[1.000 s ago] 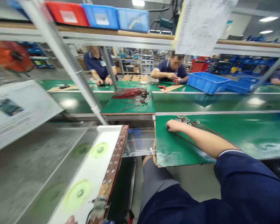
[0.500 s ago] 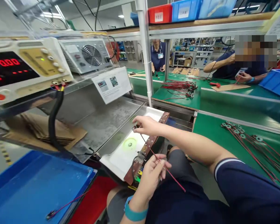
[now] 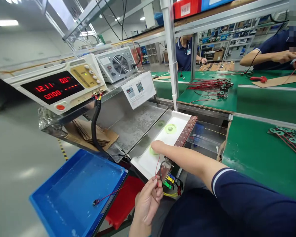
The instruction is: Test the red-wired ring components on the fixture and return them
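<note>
Left hand (image 3: pixel 150 197): grip clamped on thin red wire (image 3: pixel 156 167), beside white panel (image 3: pixel 146 164).
Right hand (image 3: pixel 158 147): over panel (grip hidden, cannot tell).

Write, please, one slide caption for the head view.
Right hand over white tray, left hand pinching a red wire, digital display lit.

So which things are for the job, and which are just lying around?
Seem part of the job:
red wire, in the left hand
white board, under the right hand
lit-up meter
blue tray holding one wired piece

Seem just lying about:
cardboard
red bin on the shelf
</note>
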The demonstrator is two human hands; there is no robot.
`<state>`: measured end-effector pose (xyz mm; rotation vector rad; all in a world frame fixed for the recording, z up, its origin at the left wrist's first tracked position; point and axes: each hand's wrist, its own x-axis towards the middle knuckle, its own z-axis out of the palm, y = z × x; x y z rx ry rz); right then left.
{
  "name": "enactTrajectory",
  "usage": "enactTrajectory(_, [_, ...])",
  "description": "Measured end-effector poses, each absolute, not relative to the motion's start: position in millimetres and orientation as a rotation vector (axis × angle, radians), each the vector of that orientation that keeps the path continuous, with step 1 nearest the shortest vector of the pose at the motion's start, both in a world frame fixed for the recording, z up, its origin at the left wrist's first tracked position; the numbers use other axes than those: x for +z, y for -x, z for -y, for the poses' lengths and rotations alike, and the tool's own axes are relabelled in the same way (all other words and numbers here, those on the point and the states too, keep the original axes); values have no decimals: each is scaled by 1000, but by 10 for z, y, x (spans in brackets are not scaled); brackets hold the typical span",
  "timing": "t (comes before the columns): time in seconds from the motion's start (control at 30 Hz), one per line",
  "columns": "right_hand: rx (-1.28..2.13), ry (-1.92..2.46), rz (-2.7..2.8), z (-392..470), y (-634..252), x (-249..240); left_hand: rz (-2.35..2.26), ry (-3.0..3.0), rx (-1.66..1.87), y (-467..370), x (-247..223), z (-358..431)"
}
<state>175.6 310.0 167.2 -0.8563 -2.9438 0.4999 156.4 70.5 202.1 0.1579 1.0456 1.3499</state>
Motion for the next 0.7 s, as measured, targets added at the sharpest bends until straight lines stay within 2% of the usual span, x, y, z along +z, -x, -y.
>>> enactTrajectory(0.23, [526, 1050, 2961, -3146, -1849, 1685, -1191, -292, 1459, -1480, 2041, -776])
enactTrajectory(0.53, [653, 869, 2455, -3078, -3284, 1676, -1262, -366, 1464, -1390, 1949, -933])
enactTrajectory(0.7, [650, 780, 2264, -2945, -3552, 1632, -1242, -384, 1476, -1461, 1995, -1161])
